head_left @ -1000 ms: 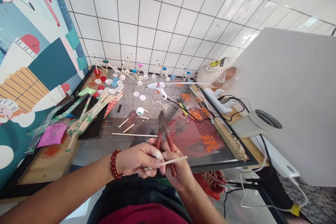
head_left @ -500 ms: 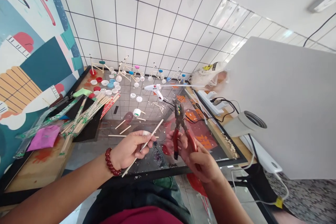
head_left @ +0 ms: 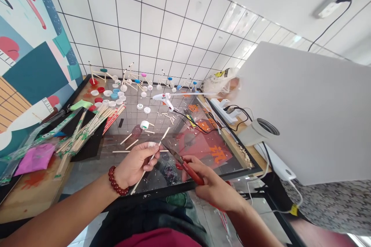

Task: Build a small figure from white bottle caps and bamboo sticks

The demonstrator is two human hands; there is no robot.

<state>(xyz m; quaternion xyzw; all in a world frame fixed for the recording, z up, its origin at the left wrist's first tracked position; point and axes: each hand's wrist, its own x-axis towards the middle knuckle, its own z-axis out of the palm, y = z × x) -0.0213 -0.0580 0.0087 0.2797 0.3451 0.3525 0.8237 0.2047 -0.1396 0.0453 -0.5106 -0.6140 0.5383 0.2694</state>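
Between the thumb and fingers of my left hand [head_left: 142,160] a thin wooden stick [head_left: 138,186] is pinched, slanting up and to the right; a white bottle cap [head_left: 152,144] seems to be tucked against the same fingers. My right hand [head_left: 207,179] is closed round the red handles of a pair of pliers [head_left: 185,164]. The jaws point up and left and meet the stick just above my left fingertips; whether they bite into it cannot be made out. Several short stick pieces [head_left: 131,144] lie on the glass tabletop beyond my left hand.
A white glue gun [head_left: 164,100] with its cable lies mid-table. Bottle caps [head_left: 108,93] and stick-and-cap models [head_left: 136,80] line the back. Bundled sticks [head_left: 87,131] and a pink packet [head_left: 34,158] are at left. A power strip [head_left: 224,110] and a grey cup-like holder [head_left: 257,132] stand at right.
The pliers have swung down leftward from upright and closed, their jaws now at the stick. My right hand has turned over and tightened round the handles. The view has shifted slightly right.
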